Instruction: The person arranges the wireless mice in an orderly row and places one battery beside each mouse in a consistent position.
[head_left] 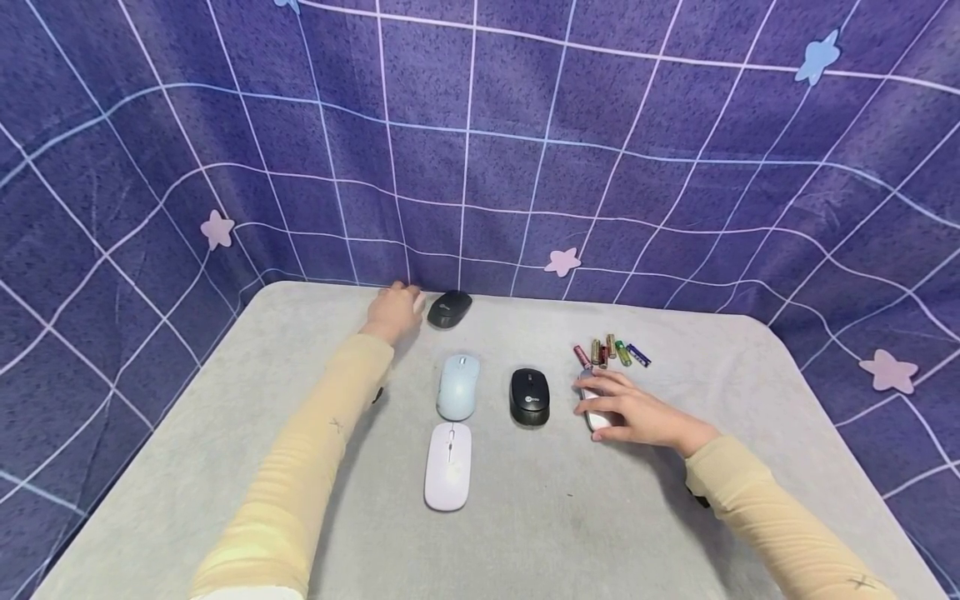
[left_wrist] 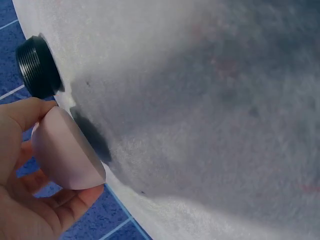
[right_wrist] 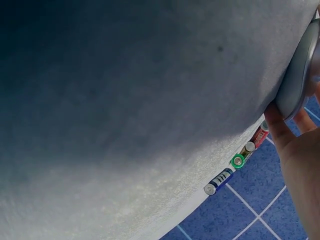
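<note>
At the far left of the table my left hand (head_left: 393, 315) grips a pale pink computer mouse (left_wrist: 65, 150) by its sides, thumb on one side and fingers round the other. Just right of it sits a black mouse (head_left: 450, 309). My right hand (head_left: 637, 412) holds a grey-and-white mouse (head_left: 597, 419) on the right side of the table, fingers over its far side; they partly hide it. In the right wrist view, the thumb lies along the edge of this mouse (right_wrist: 296, 80). Several batteries (head_left: 611, 351) lie just beyond it, in mixed colours.
Between the hands are a light blue mouse (head_left: 458, 387), a lilac mouse (head_left: 448, 467) nearer the front and a second black mouse (head_left: 529, 397). A blue gridded curtain (head_left: 495, 167) hangs behind the grey table (head_left: 525, 542) and along both sides.
</note>
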